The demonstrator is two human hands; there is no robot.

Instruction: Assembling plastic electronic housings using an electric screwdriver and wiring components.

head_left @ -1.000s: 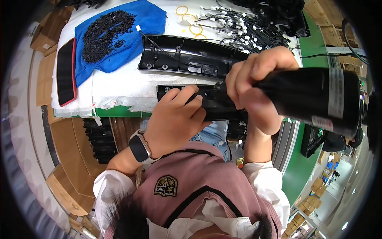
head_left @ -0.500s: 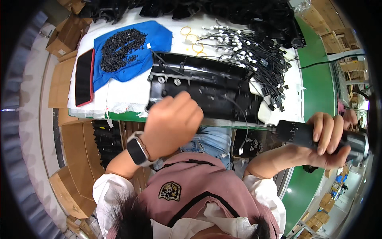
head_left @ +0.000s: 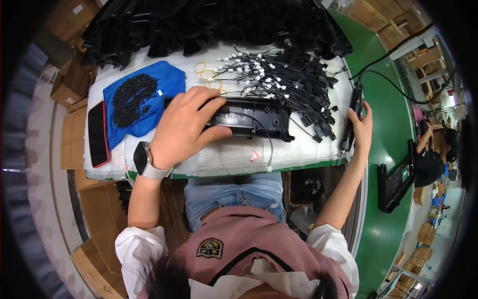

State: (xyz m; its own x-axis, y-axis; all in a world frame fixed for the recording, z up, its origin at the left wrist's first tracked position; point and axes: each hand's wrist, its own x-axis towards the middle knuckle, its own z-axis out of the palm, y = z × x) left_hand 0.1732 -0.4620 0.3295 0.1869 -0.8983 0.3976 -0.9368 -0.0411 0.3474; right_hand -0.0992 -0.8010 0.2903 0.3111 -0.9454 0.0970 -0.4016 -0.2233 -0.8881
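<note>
"Fingers of the left hand?"
"Spread over the left end of the black shell, which lies near the bench's near edge; whether they pinch it, I can't tell. The right hand's wrap a black screwdriver."
"Best handling?"
"I'd brace the shell flat, its cable clear of the tip."
"Containers?"
"Near left, a carton, contents unclear. Small dark pieces sit on blue cloth."
</note>
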